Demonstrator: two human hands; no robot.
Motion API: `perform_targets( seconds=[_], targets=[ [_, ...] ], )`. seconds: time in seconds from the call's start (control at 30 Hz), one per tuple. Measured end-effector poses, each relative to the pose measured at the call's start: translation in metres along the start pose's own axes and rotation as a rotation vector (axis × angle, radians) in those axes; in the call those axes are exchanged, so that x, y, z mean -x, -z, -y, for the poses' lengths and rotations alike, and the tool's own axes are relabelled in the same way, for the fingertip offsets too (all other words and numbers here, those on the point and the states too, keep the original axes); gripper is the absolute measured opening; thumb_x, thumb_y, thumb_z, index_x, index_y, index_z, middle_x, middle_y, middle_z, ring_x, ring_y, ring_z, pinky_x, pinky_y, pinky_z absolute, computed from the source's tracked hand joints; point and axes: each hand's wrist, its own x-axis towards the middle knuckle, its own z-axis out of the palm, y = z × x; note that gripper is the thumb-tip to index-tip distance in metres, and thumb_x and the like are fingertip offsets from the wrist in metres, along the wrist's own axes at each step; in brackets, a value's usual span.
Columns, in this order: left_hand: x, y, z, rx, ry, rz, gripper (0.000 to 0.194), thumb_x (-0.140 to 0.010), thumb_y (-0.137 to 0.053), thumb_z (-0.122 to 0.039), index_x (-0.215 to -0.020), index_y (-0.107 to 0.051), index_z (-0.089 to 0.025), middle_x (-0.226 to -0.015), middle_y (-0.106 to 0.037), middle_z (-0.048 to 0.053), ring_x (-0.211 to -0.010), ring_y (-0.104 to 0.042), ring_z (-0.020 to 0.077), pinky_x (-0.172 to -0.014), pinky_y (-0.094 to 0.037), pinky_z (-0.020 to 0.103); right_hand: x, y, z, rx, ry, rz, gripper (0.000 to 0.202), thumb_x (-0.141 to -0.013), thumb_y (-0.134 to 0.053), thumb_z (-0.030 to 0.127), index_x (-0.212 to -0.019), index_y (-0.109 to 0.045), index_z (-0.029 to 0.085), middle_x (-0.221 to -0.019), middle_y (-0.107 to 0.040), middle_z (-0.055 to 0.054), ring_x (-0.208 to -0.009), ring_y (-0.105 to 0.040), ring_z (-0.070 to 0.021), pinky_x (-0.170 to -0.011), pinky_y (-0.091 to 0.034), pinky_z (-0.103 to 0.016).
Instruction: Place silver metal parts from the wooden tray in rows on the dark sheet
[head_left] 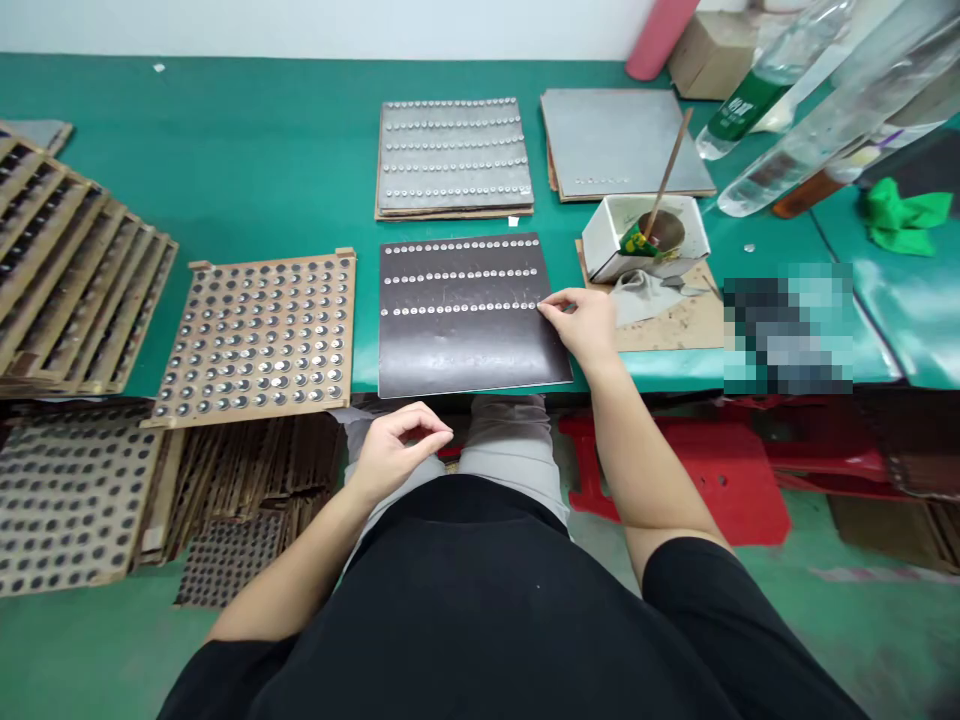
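Note:
In front of me lies a dark sheet (472, 350) bearing three rows of small silvery discs (465, 309). My right hand (581, 318) is at the right end of the lowest row. Its thumb and forefinger are pinched on a small silvery disc at the sheet's surface. Closer to my body, over my lap, my left hand (401, 448) has thumb and forefinger tips together; whatever is between them is too small to make out. Left of the sheet is a wooden-edged board (259, 335) with many round dark holes or pads, several carrying small metal pieces.
Behind the sheet sits a grey plate (454, 155) with rows of discs; another grey plate (630, 140) lies to its right. A white box (607, 240) holding a stick, a grey cloth (652, 295) and bottles (757, 95) stand right. Wooden trays (82, 270) are stacked left.

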Motion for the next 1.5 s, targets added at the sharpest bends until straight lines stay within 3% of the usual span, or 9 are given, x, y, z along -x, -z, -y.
perform_targets(
  seconds=[0.13, 0.27, 0.4, 0.8, 0.9, 1.07, 1.2, 1.33, 1.5],
  targets=[
    [0.004, -0.008, 0.006, 0.151, 0.068, -0.020, 0.014, -0.072, -0.073, -0.024, -0.063, -0.069, -0.015, -0.066, -0.063, 0.004, -0.062, -0.056, 0.0128, -0.059, -0.045, 0.025, 0.035, 0.007, 0.039, -0.174, 0.012, 0.022, 0.006, -0.076, -0.071, 0.023, -0.073, -0.074, 0.018, -0.064, -0.072, 0.000, -0.053, -0.060, -0.0108, -0.052, -0.049, -0.025],
    [0.004, -0.016, 0.008, 0.425, 0.140, -0.065, 0.011, -0.067, -0.075, -0.024, -0.074, -0.074, -0.016, -0.076, -0.065, 0.004, -0.060, -0.052, 0.0095, -0.054, -0.041, 0.023, 0.084, 0.003, 0.091, -0.327, 0.208, 0.120, 0.007, -0.077, -0.072, 0.025, -0.072, -0.075, 0.024, -0.067, -0.075, 0.000, -0.059, -0.067, -0.0140, -0.056, -0.056, -0.028],
    [0.003, -0.019, 0.005, 0.597, 0.178, -0.120, 0.023, -0.067, -0.079, -0.036, -0.070, -0.070, -0.015, -0.069, -0.060, 0.001, -0.052, -0.047, 0.0064, -0.051, -0.037, 0.022, 0.114, -0.009, 0.116, -0.445, 0.306, 0.202, 0.009, -0.078, -0.071, 0.020, -0.073, -0.075, 0.027, -0.068, -0.076, 0.002, -0.057, -0.069, -0.0148, -0.057, -0.059, -0.029],
    [0.013, -0.017, 0.009, 0.534, 0.065, -0.190, 0.030, -0.070, -0.080, -0.036, -0.059, -0.064, -0.014, -0.062, -0.055, -0.001, -0.056, -0.045, 0.0063, -0.057, -0.038, 0.024, 0.130, -0.023, 0.121, -0.425, 0.289, 0.252, 0.009, -0.080, -0.070, 0.022, -0.074, -0.075, 0.027, -0.067, -0.075, 0.002, -0.059, -0.069, -0.0147, -0.058, -0.059, -0.029],
    [0.014, -0.019, 0.011, 0.532, 0.072, -0.224, 0.031, -0.071, -0.080, -0.037, -0.059, -0.062, -0.014, -0.061, -0.053, -0.002, -0.053, -0.043, 0.0055, -0.054, -0.037, 0.023, 0.139, -0.027, 0.124, -0.444, 0.182, 0.238, 0.007, -0.080, -0.071, 0.026, -0.074, -0.075, 0.026, -0.068, -0.075, 0.001, -0.061, -0.069, -0.0152, -0.059, -0.059, -0.030],
    [0.015, -0.023, 0.013, 0.456, 0.046, -0.328, 0.026, -0.075, -0.076, -0.035, -0.063, -0.064, -0.015, -0.061, -0.054, -0.002, -0.051, -0.043, 0.0056, -0.052, -0.036, 0.022, 0.154, -0.031, 0.127, -0.589, -0.168, 0.233, 0.020, -0.084, -0.067, 0.040, -0.080, -0.073, 0.021, -0.066, -0.071, 0.001, -0.051, -0.062, -0.0098, -0.048, -0.052, -0.023],
    [0.016, -0.022, 0.011, 0.287, -0.045, -0.380, 0.022, -0.075, -0.075, -0.030, -0.061, -0.065, -0.016, -0.065, -0.058, 0.000, -0.061, -0.050, 0.0086, -0.062, -0.044, 0.024, 0.151, -0.025, 0.124, -0.586, -0.139, 0.422, 0.025, -0.078, -0.073, 0.043, -0.069, -0.070, 0.019, -0.064, -0.069, 0.001, -0.053, -0.059, -0.0097, -0.048, -0.049, -0.023],
    [0.018, -0.021, 0.007, 0.220, -0.030, -0.292, 0.021, -0.075, -0.076, -0.030, -0.061, -0.067, -0.016, -0.066, -0.058, 0.001, -0.064, -0.052, 0.0102, -0.063, -0.044, 0.025, 0.141, -0.017, 0.118, -0.595, -0.083, 0.333, 0.023, -0.082, -0.071, 0.035, -0.065, -0.068, 0.019, -0.063, -0.067, 0.000, -0.054, -0.058, -0.0097, -0.053, -0.049, -0.025],
    [0.018, -0.024, 0.009, 0.352, 0.005, -0.155, 0.023, -0.074, -0.077, -0.031, -0.060, -0.067, -0.015, -0.062, -0.056, 0.001, -0.059, -0.049, 0.0090, -0.056, -0.039, 0.024, 0.143, -0.017, 0.113, -0.509, -0.077, 0.293, 0.025, -0.088, -0.064, 0.034, -0.069, -0.068, 0.019, -0.064, -0.067, 0.001, -0.055, -0.059, -0.0093, -0.056, -0.049, -0.024]
  ],
)
